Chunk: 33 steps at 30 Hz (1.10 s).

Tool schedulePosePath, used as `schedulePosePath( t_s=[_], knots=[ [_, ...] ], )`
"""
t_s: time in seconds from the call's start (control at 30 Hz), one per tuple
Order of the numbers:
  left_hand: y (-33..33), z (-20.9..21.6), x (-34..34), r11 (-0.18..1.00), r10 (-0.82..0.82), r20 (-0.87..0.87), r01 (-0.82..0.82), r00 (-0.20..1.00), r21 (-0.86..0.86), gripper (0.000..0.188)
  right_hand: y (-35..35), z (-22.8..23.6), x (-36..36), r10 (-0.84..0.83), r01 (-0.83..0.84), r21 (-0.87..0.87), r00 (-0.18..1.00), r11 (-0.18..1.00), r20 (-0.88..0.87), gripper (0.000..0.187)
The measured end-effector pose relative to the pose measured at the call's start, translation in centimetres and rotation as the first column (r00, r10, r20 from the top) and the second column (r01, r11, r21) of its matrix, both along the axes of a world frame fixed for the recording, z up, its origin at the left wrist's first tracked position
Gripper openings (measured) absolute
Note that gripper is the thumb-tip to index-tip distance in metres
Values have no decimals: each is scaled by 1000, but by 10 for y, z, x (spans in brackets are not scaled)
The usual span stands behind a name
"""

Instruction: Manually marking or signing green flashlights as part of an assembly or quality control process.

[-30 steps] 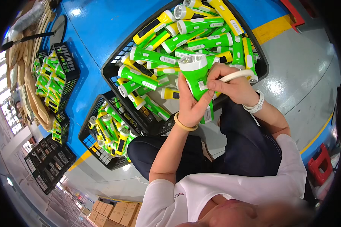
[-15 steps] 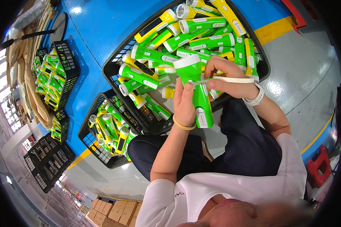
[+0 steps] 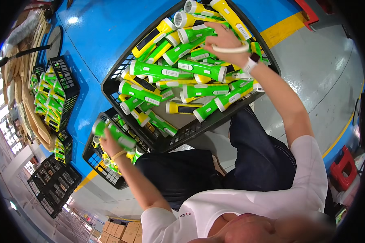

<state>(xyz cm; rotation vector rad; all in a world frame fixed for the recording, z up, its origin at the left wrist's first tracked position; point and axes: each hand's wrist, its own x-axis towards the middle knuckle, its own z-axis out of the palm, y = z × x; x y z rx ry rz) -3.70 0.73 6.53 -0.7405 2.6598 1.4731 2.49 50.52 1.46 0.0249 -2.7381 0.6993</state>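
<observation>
My left hand (image 3: 108, 142) is closed around a green flashlight (image 3: 123, 139) with a white head, slightly blurred, above the smaller black crate (image 3: 94, 158) at the left. My right hand (image 3: 227, 42) is over the large black crate (image 3: 178, 139), its fingers apart at a green flashlight (image 3: 192, 34) in the pile. A cream-white band (image 3: 231, 50) loops at the right hand; how it is held there is hidden. Green and yellow flashlights (image 3: 202, 69) lie crisscross in the large crate, and more are in the smaller one.
Farther left stands another black crate (image 3: 71, 75) full of flashlights, with an upturned-looking black crate (image 3: 54, 182) nearer. A red and grey stool (image 3: 310, 16) is at the far right; a red plastic item (image 3: 344, 172) lies near right. Cardboard boxes (image 3: 129, 231) are stacked at the lower edge.
My left hand has carried the green flashlight left, from over the large crate to over the smaller one. My right hand has let go of it and moved up over the pile.
</observation>
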Motion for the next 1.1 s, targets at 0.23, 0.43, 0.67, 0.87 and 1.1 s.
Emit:
schedulePosePath(
  t_s=[0.23,0.43,0.67,0.87,1.1],
  knots=[
    [-98,-5,18,395,-233,88,177,969,-902,59,19,-32,-26,-15,-41,378,990,925,143,7],
    [130,24,56,644,-744,-94,747,662,165,53,-62,72,30,241,-134,-356,931,925,275,14],
    [228,44,71,322,-450,-115,281,886,904,35,-80,128,65,337,-25,-829,920,559,200,10],
    [237,40,93,281,-645,-301,584,703,761,78,-83,121,62,451,175,-963,856,205,252,19],
    [242,46,95,435,-601,-247,570,760,697,62,-92,123,58,350,82,-898,902,433,251,17]
  ],
)
